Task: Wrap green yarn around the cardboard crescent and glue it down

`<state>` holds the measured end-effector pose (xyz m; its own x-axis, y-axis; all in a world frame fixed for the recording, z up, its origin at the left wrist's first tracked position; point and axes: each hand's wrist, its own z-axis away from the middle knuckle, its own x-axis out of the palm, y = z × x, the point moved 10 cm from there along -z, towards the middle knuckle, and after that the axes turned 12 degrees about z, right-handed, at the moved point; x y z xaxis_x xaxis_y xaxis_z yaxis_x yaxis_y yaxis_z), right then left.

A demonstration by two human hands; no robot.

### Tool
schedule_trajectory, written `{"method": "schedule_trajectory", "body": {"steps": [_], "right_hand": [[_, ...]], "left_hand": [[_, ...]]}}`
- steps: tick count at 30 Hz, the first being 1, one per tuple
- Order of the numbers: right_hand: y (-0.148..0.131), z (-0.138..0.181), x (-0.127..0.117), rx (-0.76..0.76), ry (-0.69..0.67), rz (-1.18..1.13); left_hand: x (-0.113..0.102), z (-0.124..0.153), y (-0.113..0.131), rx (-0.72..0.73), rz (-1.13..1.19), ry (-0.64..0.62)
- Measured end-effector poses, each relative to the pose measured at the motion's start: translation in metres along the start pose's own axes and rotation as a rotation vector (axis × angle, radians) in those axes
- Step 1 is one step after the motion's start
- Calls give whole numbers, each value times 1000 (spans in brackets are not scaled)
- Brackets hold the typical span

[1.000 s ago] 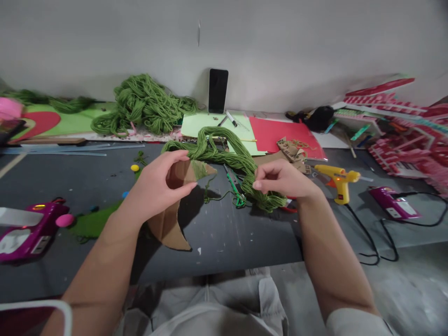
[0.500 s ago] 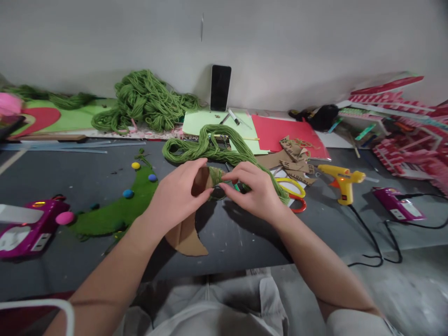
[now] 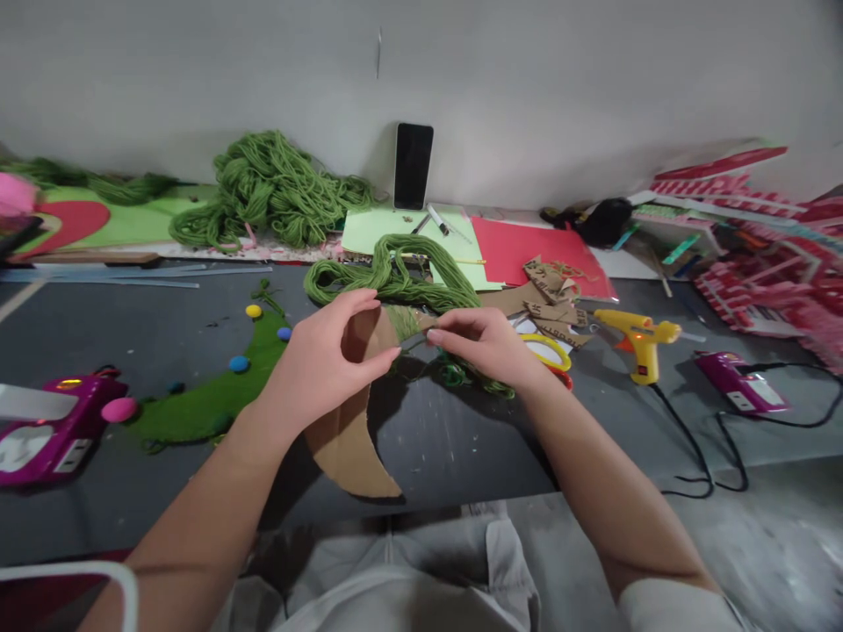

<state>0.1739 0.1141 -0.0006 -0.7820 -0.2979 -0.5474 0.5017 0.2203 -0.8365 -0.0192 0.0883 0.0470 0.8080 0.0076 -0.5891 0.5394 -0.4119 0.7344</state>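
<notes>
A brown cardboard crescent (image 3: 346, 439) is in front of me, its upper part wrapped in green yarn (image 3: 403, 322). My left hand (image 3: 329, 355) curves around the crescent's left side, its thumb across the front and fingertips at the upper edge; some fingers are hidden. Just right of the wrapped part, my right hand (image 3: 478, 342) pinches a green yarn strand between thumb and forefinger. Beneath that hand lies a loose bundle of green strands. A looped skein of green yarn (image 3: 388, 276) lies right behind both hands.
A finished-looking green crescent (image 3: 217, 391) with coloured pom-poms lies left, beside a purple power unit (image 3: 59, 430). Scissors (image 3: 550, 351), cardboard scraps (image 3: 553, 307), a yellow glue gun (image 3: 638, 338) and its cord are right. A phone (image 3: 414, 165) leans on the wall.
My thumbs have drawn apart, with my right hand slightly farther right. The crescent's lower tip has shifted down and right. The strands by my right wrist have dropped lower, uncovering less of the scissors.
</notes>
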Motion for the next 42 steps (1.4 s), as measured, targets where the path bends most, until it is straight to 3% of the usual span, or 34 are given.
{"method": "schedule_trajectory", "body": {"steps": [6,15,27,31,36,42], "right_hand": [[1,-1,-23,-21,126,-111],[-2,0,-27,-42,121,-68],[15,-1,-52,-47,261,-108],[29,0,-67,-22,347,-200],[39,4,-94,12,509,-299],[44,9,-118,14,626,-392]], "left_hand": [[0,-1,0,-9,5,-19],[0,-3,-4,-81,23,-39],[0,-2,-16,-132,-2,-86],[-5,-2,-18,-118,-21,-77],[-26,-4,-32,-116,-67,29],[-30,-5,-46,-198,-118,-63]]}}
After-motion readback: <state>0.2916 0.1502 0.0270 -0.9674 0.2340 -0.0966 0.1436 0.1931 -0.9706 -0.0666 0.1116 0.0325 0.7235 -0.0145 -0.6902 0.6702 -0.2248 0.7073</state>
